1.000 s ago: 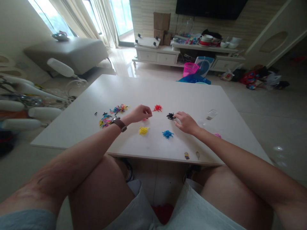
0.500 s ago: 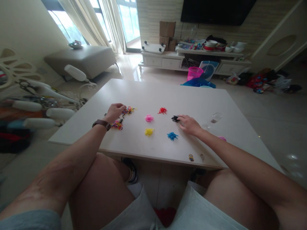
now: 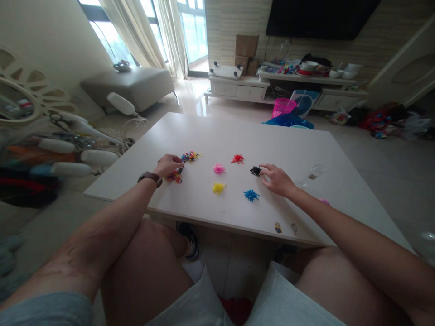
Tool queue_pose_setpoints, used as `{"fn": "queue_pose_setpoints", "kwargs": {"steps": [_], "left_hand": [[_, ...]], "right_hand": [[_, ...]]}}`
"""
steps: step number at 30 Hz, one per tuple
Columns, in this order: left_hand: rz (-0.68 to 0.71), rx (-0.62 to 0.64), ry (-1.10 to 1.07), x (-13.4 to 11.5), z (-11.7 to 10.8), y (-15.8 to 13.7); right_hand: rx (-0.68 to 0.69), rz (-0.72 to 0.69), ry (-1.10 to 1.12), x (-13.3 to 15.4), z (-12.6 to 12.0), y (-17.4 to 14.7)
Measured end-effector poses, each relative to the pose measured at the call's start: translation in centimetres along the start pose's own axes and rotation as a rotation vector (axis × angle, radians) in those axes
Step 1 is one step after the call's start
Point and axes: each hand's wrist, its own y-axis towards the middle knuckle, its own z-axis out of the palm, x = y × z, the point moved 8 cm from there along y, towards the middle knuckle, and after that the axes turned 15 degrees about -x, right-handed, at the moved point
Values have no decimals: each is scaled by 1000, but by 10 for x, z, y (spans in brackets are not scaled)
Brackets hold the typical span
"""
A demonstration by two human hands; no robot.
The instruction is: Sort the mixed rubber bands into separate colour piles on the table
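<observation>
The pink pile (image 3: 219,169) sits on the white table (image 3: 204,131). Left of it I see the left hand (image 3: 170,164), fingers bunched between two mixed-colour heaps (image 3: 191,156); whether it pinches anything, I can't tell. Right of the pink pile, the right hand (image 3: 277,179) is half open, gripping nothing I can see, fingertips at the black pile (image 3: 254,171).

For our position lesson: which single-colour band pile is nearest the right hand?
The black pile, by the right hand; the red pile, pink pile, yellow pile and blue pile lie farther off.
</observation>
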Motion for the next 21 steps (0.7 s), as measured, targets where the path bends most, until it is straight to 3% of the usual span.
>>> {"fn": "queue_pose_setpoints", "kwargs": {"steps": [9,18,21], "left_hand": [[77,-11,17,-28,15,-2],[-45,-44,-25,-21,9,3],[4,-52,-15,-27,7,2]], "right_hand": [[-23,-11,22,2,-5,2],[-23,-10,50,3,-7,2],[-20,-17,57,3,-6,2]]}}
